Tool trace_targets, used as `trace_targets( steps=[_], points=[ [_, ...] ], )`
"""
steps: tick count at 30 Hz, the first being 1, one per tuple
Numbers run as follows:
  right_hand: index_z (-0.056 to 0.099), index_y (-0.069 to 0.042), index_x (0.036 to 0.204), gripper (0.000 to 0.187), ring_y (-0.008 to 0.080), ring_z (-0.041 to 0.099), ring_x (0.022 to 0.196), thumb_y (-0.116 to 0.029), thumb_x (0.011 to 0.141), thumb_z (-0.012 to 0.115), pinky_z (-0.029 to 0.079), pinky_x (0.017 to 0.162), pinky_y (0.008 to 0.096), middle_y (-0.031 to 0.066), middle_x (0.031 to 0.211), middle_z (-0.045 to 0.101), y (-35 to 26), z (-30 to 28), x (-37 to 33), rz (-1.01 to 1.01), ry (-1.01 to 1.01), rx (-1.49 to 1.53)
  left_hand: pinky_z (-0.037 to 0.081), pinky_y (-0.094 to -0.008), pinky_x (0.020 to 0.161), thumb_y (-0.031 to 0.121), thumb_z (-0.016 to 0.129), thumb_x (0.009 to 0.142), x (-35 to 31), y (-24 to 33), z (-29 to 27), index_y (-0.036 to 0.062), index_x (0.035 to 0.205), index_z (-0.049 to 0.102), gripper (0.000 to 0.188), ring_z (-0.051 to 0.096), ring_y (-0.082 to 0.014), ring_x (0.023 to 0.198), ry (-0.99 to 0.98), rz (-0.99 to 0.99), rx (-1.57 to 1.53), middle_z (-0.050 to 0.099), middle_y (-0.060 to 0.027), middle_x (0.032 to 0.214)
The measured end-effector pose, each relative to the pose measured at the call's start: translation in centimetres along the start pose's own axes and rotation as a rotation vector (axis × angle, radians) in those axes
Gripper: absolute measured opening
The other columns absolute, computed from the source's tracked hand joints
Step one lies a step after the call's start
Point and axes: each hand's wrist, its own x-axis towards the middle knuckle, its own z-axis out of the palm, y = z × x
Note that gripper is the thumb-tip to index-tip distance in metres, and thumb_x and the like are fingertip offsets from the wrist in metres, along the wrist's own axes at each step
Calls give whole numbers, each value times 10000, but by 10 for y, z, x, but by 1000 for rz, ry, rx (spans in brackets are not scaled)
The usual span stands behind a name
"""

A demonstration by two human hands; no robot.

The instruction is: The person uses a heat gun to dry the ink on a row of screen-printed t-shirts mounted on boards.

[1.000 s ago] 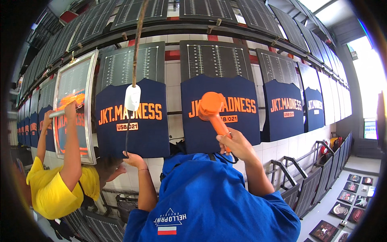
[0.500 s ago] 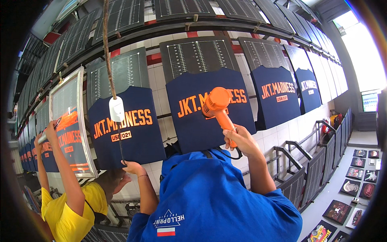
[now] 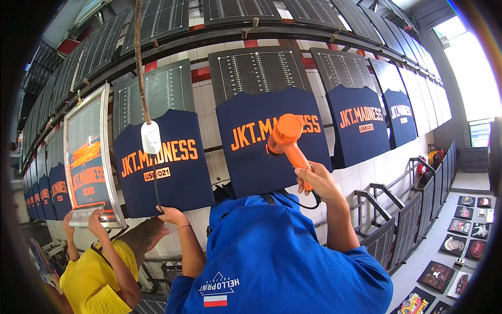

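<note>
My right hand (image 3: 321,181) grips the handle of an orange hair dryer (image 3: 290,136). Its head is over the orange lettering of a navy shirt panel (image 3: 251,172) laid on a dark ruled board, covering part of the print. A dark cord trails from the handle's lower end. My left hand (image 3: 173,215) is at the lower edge of the neighbouring navy shirt panel (image 3: 130,196), fingers pinched on a thin dark cord (image 3: 157,191). That cord hangs from a white socket block (image 3: 151,137), itself suspended on a brownish cable.
At left, a co-worker in yellow (image 3: 99,272) holds a squeegee (image 3: 83,216) low in a metal-framed screen (image 3: 107,152). More printed panels (image 3: 361,133) continue rightward. Ruled boards (image 3: 334,26) line the rack behind. Black metal frames (image 3: 379,206) stand at right, near pictures (image 3: 436,276).
My right hand and the hair dryer have shifted slightly right. The co-worker's hands and squeegee have come down the screen, leaving an orange ink smear above. My left hand has barely moved.
</note>
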Motion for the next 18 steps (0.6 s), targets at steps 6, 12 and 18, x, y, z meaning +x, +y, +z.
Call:
trace_targets(
  steps=[6,12,18],
  points=[
    [573,24,1004,273,84,596,576,-238,940,617,465,465,203,22,667,583,3,-9,4,-32,6,2,499,-462,840,404,563,974,12,-12,2,-216,1040,550,623,645,-444,956,-9,-16,19,618,-387,1037],
    [579,3,964,253,80,585,570,-246,941,614,464,467,205,12,670,576,2,-20,1,-22,9,4,496,-456,850,395,554,981,5,-5,0,-219,1089,546,624,642,-444,958,-32,-1,-27,609,-394,1077],
    [576,-1,940,256,85,592,567,-254,933,613,459,468,203,11,674,573,8,-20,1,-66,51,9,493,-450,883,415,538,985,7,-8,2,-203,1111,554,631,639,-442,996,-17,-22,67,606,-387,1105]
  ],
)
